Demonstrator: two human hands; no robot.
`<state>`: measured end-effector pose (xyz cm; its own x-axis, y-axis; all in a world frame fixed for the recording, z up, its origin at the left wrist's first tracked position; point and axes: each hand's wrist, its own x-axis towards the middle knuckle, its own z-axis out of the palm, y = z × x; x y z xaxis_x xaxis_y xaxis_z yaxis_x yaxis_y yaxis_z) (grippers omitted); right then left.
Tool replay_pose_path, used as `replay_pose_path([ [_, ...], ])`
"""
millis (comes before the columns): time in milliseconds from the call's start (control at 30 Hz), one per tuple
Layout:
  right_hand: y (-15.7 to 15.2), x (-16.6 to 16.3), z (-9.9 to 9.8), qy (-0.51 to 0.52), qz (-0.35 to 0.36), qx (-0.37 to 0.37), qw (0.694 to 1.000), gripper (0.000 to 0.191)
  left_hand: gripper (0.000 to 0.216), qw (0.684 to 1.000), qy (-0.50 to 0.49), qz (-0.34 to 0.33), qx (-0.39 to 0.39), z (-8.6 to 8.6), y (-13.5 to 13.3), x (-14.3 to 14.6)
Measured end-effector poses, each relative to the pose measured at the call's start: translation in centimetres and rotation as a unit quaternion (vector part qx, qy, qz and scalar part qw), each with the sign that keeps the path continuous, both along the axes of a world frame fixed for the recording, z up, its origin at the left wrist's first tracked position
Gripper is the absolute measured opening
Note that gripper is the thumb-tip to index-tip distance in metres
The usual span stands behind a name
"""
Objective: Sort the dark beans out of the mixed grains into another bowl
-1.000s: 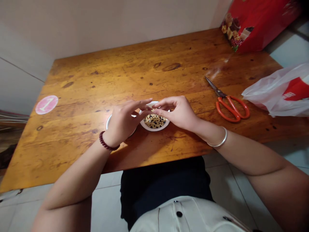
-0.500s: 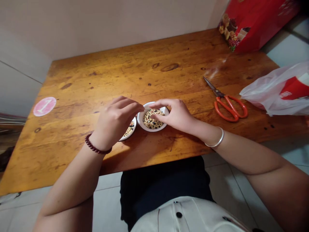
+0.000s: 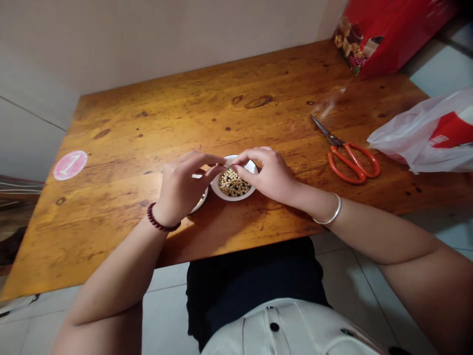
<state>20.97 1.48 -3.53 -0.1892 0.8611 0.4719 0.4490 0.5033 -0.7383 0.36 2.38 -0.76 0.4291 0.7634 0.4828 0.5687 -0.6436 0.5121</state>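
A white bowl (image 3: 236, 195) full of small round pale and dark pieces, like beads or beans, sits near the table's front edge. Over its left rim, my left hand (image 3: 186, 180) pinches a thin needle-like piece (image 3: 227, 166), too small to make out well. My right hand (image 3: 271, 172) reaches over the bowl from the right, thumb and forefinger closed at the other end of that piece. What its fingertips grip is hidden. A second bowl (image 3: 201, 203) with similar pieces is mostly covered by my left hand.
Scissors (image 3: 351, 160) with orange handles lie open on the wooden table (image 3: 177, 113) to the right. Beyond them rests a white plastic bag (image 3: 414, 133). A red printed bag (image 3: 391, 34) stands at the back right corner. A pink round label (image 3: 70, 165) marked 1 is at the left.
My left hand has shifted right and turned so its thumb shows. The right thumb and forefinger, apart before, have closed together, and both hands' fingertips now nearly meet above the bowl.
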Motion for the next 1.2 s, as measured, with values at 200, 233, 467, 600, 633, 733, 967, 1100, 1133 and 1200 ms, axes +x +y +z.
replay_pose_path([
  [200, -0.1, 0.2, 0.5, 0.033, -0.022, 0.089, 0.995, 0.005, 0.031, 0.970, -0.219, 0.011, -0.108, -1.2, 0.0, 1.2],
  [233, -0.2, 0.2, 0.5, 0.032, -0.022, 0.097, 0.994, 0.005, 0.033, 0.965, -0.238, 0.006, -0.107, -1.3, 0.0, 1.4],
  [467, -0.4, 0.3, 0.5, 0.021, -0.018, 0.128, 0.991, 0.006, 0.033, 0.953, -0.291, -0.007, -0.089, -1.3, 0.1, 1.6],
  [600, -0.5, 0.2, 0.6, 0.016, -0.022, 0.117, 0.993, 0.007, 0.034, 0.954, -0.285, 0.000, -0.092, -1.4, 0.0, 1.5],
  [633, -0.5, 0.2, 0.6, 0.015, -0.023, 0.115, 0.993, 0.007, 0.036, 0.955, -0.282, 0.000, -0.092, -1.5, 0.0, 1.5],
  [733, -0.5, 0.2, 0.6, 0.020, -0.021, 0.122, 0.992, 0.007, 0.038, 0.955, -0.284, -0.003, -0.090, -1.6, 0.0, 1.5],
  [967, -0.6, 0.2, 0.7, 0.014, -0.022, 0.106, 0.994, 0.009, 0.033, 0.951, -0.295, -0.001, -0.089, -1.3, -0.2, 1.6],
  [1100, -0.7, 0.1, 0.8, 0.024, -0.012, 0.086, 0.996, 0.009, 0.032, 0.958, -0.269, 0.023, -0.092, -1.2, -0.3, 1.6],
  [1133, -0.7, 0.1, 0.8, 0.029, -0.011, 0.080, 0.996, 0.009, 0.033, 0.960, -0.264, 0.026, -0.090, -1.2, -0.3, 1.6],
  [1200, -0.6, 0.1, 0.9, 0.040, -0.009, 0.064, 0.997, 0.007, 0.035, 0.962, -0.257, 0.030, -0.088, -1.3, -0.3, 1.5],
])
